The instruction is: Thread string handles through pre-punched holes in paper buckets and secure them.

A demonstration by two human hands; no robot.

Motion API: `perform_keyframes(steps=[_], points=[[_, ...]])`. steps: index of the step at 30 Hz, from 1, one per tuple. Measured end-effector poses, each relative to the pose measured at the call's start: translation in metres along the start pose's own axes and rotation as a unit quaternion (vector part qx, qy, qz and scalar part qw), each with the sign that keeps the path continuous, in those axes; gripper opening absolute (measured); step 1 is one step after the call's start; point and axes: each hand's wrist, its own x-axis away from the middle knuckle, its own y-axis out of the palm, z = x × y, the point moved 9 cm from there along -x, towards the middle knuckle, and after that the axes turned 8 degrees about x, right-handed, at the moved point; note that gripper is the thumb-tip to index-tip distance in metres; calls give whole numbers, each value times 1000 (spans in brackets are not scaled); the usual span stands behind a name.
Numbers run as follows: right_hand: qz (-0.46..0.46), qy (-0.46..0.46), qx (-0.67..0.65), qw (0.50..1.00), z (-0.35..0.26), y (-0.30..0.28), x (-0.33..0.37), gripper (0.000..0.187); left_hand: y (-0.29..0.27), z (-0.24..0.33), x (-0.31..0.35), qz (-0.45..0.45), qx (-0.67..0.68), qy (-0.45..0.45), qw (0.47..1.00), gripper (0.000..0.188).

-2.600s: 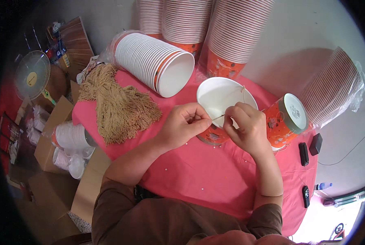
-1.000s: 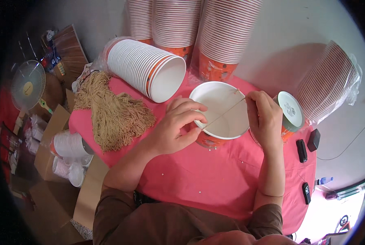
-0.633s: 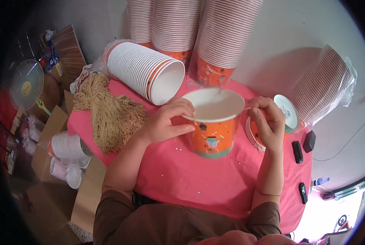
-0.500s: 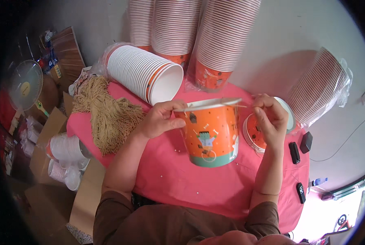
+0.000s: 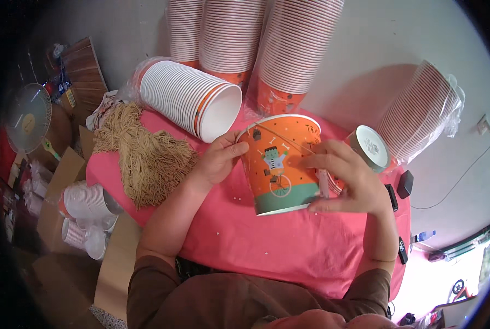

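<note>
Over pink cloth (image 5: 300,247), the left hand (image 5: 223,159) grips an orange bucket (image 5: 282,171) — right hand (image 5: 355,178) spread wide alongside.

Over the middle of the table (image 5: 239,241), the bucket (image 5: 279,170) is between the left grip (image 5: 223,158) and the right grip (image 5: 355,178), and a cord (image 5: 284,139) crosses its front. Near the left edge lies the cord bundle (image 5: 146,159); behind it, toward the far edge, one bucket stack (image 5: 182,97) lies on its side. Three standing stacks (image 5: 232,38) are along the far edge. To the right, behind the right grip, are upturned buckets (image 5: 372,147), and the leaning stack (image 5: 417,109) is at the far right corner. A box (image 5: 405,184) lies at the right edge.
</note>
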Motion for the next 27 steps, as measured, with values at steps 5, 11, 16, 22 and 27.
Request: perform_keyframes(steps=[5,11,16,22,27], points=[[-11,46,98,994,1,6,12,65,-5,-20,1,19,54,-56,997,24],[49,226,-30,973,45,-39,40,49,-18,-40,4,68,67,-113,989,21],[322,428,-184,824,144,-139,160,64,-16,-39,3,50,-77,-100,991,17],[288,491,-105,815,177,-178,199,77,-8,-34,6,38,-165,-85,982,16],[217,547,-107,801,226,-134,216,70,-12,-40,3,39,-214,-89,972,15]])
